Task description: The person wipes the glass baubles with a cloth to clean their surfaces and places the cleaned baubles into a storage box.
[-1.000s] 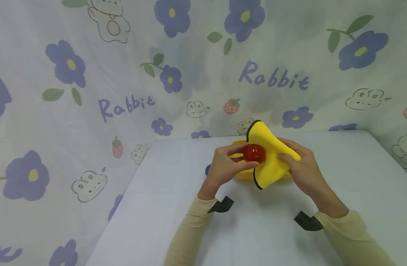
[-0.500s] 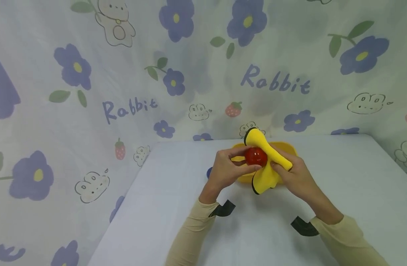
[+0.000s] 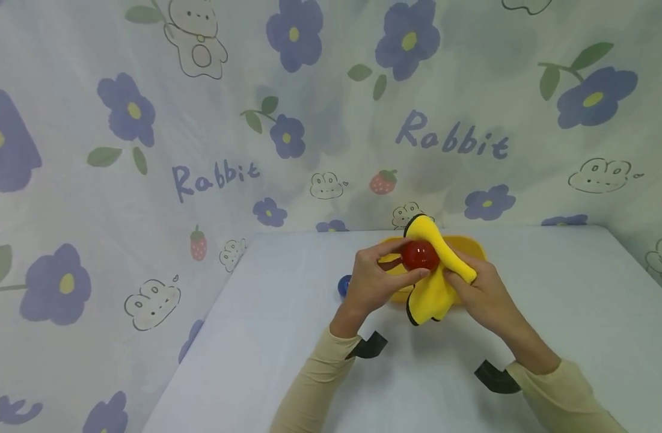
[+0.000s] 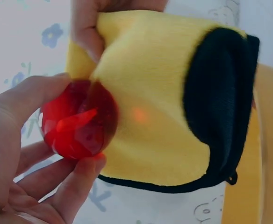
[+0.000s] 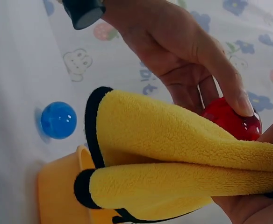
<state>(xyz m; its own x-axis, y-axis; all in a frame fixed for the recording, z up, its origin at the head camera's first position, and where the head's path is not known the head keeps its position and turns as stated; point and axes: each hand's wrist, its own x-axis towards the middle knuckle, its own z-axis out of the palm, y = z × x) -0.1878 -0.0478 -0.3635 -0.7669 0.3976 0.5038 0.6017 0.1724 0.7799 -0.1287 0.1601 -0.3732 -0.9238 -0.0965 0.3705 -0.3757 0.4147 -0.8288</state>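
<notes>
A shiny, see-through red ball (image 3: 419, 255) is pinched between the thumb and fingers of my left hand (image 3: 371, 279). My right hand (image 3: 484, 287) grips a yellow cloth (image 3: 432, 297) with black edging, bunched and folded over. The cloth lies against the right side of the ball, as the left wrist view of the red ball (image 4: 80, 120) also shows. Both hands are raised in front of a yellow basin (image 3: 471, 245). In the right wrist view the folded cloth (image 5: 160, 135) covers part of the ball and of the basin.
A blue ball (image 3: 344, 285) rests on the white table (image 3: 287, 313), left of the basin and partly behind my left hand. Behind the table hangs a curtain (image 3: 331, 132) printed with flowers and rabbits. A black strap piece sticks out from each wrist.
The cloth was spread wide beside the ball; my right hand has folded it and brought it closer against the ball. The view has tilted slightly, and more of the blue ball shows.
</notes>
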